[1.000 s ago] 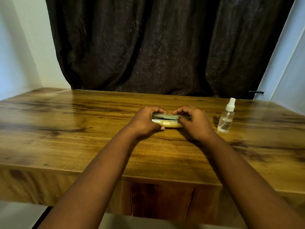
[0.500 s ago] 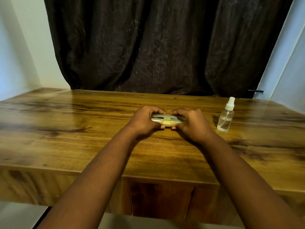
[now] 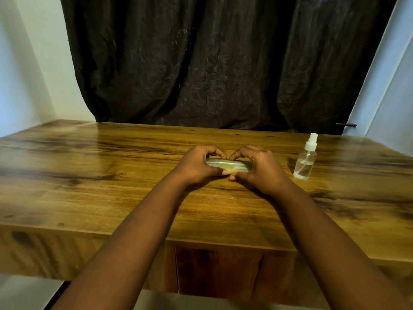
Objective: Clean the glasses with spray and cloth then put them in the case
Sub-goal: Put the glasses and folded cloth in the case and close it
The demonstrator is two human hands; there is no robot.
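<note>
Left hand point(image 3: 196, 165) and right hand point(image 3: 260, 167) at frame centre, each wrapped round one end of the glasses case point(image 3: 228, 164), fingertips curled over the top and nearly meeting, thumbs pinching the front seam. Compared with a second ago: right hand slid inward from the far end, thumbs drawn together at the clasp, less of the case left showing. Probably a prying grip, so the opening step at the start of the task rather than its end; lid apparently shut, only a thin seam line visible. No glasses or cloth in view, presumably inside, though impossible to confirm. Behind, across the upper frame, a dark crinkled curtain point(image 3: 212, 63), matte and heavily creased. Below it, filling the middle band, a glossy wooden table point(image 3: 89, 175) with strong dark grain and a thick front edge. Case: slim, elongated, pale green-yellow, smooth and faintly shiny, probably hard-shelled. At centre right, just beside the right hand but apart, a small clear plastic spray bottle point(image 3: 305, 162), upright, white nozzle, partly filled with liquid.
</note>
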